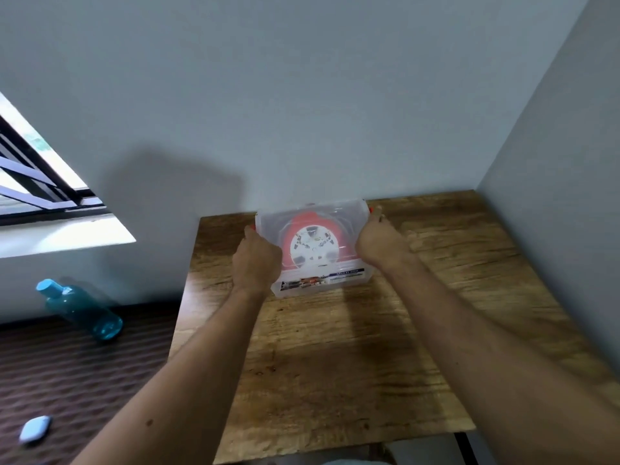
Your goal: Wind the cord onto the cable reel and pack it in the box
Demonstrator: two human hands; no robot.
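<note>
A clear plastic box [349,214] with a lid and a printed label along its front stands at the far middle of the wooden table [335,347], close to the wall. Inside it lies a red cable reel [293,226] with a white round face, seen through the lid. My left hand [256,260] grips the box's left side and my right hand [380,241] grips its right side, near small red latches. No loose cord shows outside the box.
Grey walls close in behind the table and along its right edge. On the carpeted floor to the left stand a teal water bottle [82,310] and a small pale blue case [35,428]. A barred window [33,182] is at far left.
</note>
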